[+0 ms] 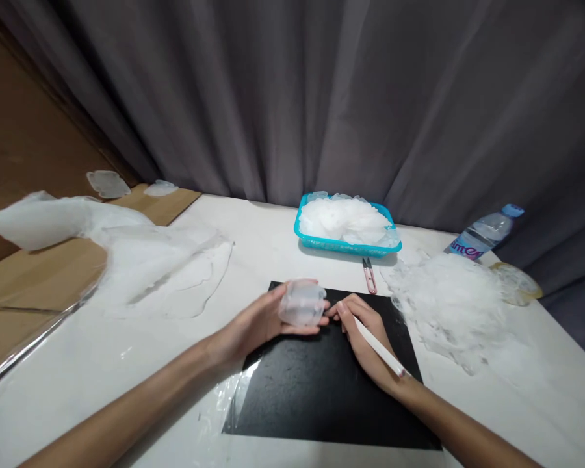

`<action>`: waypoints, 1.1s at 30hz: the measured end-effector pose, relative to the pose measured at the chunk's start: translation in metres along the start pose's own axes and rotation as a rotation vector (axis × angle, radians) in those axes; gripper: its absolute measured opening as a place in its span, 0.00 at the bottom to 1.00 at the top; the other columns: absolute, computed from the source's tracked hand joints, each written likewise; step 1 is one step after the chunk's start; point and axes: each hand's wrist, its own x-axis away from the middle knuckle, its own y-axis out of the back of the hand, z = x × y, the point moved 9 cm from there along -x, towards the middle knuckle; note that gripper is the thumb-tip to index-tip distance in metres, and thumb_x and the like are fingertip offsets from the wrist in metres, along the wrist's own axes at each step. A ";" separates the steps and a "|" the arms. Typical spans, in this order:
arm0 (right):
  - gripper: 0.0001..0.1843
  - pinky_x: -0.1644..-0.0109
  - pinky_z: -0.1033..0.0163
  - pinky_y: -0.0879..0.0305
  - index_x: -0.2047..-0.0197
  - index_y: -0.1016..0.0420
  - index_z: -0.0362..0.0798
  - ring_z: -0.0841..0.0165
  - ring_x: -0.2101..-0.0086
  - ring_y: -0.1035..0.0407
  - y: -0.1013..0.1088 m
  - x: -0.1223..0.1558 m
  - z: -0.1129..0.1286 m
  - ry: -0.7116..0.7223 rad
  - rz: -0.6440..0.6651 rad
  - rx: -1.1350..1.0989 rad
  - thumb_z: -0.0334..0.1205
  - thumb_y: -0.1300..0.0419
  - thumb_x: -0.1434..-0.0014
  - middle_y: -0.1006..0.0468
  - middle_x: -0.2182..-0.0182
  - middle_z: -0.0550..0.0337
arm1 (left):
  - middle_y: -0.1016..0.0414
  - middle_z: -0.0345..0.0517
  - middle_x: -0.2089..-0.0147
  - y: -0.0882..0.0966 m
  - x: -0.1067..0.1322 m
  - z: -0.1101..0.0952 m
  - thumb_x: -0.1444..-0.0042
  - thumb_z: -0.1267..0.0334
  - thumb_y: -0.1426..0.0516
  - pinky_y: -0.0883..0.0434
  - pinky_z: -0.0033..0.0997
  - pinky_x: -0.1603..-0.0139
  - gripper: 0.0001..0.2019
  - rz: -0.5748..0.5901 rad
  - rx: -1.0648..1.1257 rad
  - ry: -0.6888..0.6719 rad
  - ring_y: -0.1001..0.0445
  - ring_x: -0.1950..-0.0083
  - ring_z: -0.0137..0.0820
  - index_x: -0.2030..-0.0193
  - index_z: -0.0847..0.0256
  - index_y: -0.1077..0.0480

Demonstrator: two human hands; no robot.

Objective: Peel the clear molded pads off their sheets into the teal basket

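My left hand [258, 323] is closed around a small translucent plastic piece [301, 302], held just above the top edge of a black mat [322, 390]. My right hand [365, 338] grips a thin white pen-like tool [377, 346] whose tip points toward the plastic piece. The fingertips of both hands nearly meet beside that piece. Both forearms reach in from the bottom of the view over the white table [78, 364].
A turquoise basket [344, 245] of clear plastic pieces stands at the back, with pink thread snips [369, 274] in front. A heap of clear plastic scraps [448, 305] lies right, a water bottle [485, 233] behind it. Large plastic bags [141, 266] cover the left; grey curtain behind.
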 end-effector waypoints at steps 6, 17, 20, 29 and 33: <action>0.22 0.59 0.63 0.35 0.63 0.18 0.49 0.68 0.66 0.30 -0.001 -0.001 -0.001 -0.005 -0.005 -0.010 0.50 0.48 0.26 0.25 0.66 0.58 | 0.23 0.61 0.37 0.012 -0.053 -0.067 0.28 0.50 0.49 0.43 0.60 0.27 0.24 -0.030 -0.063 -0.068 0.26 0.35 0.53 0.33 0.63 0.32; 0.21 0.57 0.64 0.34 0.64 0.18 0.50 0.69 0.64 0.29 -0.005 -0.004 -0.001 0.051 -0.002 -0.014 0.47 0.48 0.26 0.25 0.66 0.59 | 0.25 0.66 0.36 -0.037 -0.072 -0.062 0.27 0.54 0.54 0.41 0.64 0.29 0.26 0.207 0.034 -0.007 0.27 0.34 0.57 0.30 0.67 0.34; 0.21 0.56 0.64 0.34 0.65 0.18 0.49 0.69 0.64 0.28 -0.005 -0.005 0.001 0.056 0.000 -0.015 0.46 0.48 0.26 0.25 0.66 0.59 | 0.26 0.66 0.34 -0.037 -0.077 -0.056 0.26 0.54 0.54 0.42 0.63 0.29 0.28 0.195 0.054 0.007 0.27 0.34 0.56 0.26 0.65 0.40; 0.20 0.57 0.64 0.34 0.64 0.19 0.48 0.69 0.64 0.28 -0.007 -0.003 0.005 0.092 0.020 -0.003 0.44 0.49 0.26 0.25 0.66 0.59 | 0.25 0.62 0.35 -0.034 -0.101 -0.054 0.26 0.54 0.55 0.47 0.60 0.27 0.32 0.166 0.115 -0.025 0.26 0.34 0.52 0.19 0.55 0.59; 0.19 0.57 0.64 0.34 0.64 0.19 0.48 0.69 0.64 0.28 -0.009 -0.002 0.006 0.118 0.021 0.010 0.42 0.48 0.27 0.26 0.67 0.59 | 0.27 0.67 0.34 -0.029 -0.106 -0.042 0.26 0.56 0.54 0.45 0.59 0.27 0.32 0.150 0.146 0.002 0.26 0.34 0.54 0.20 0.65 0.55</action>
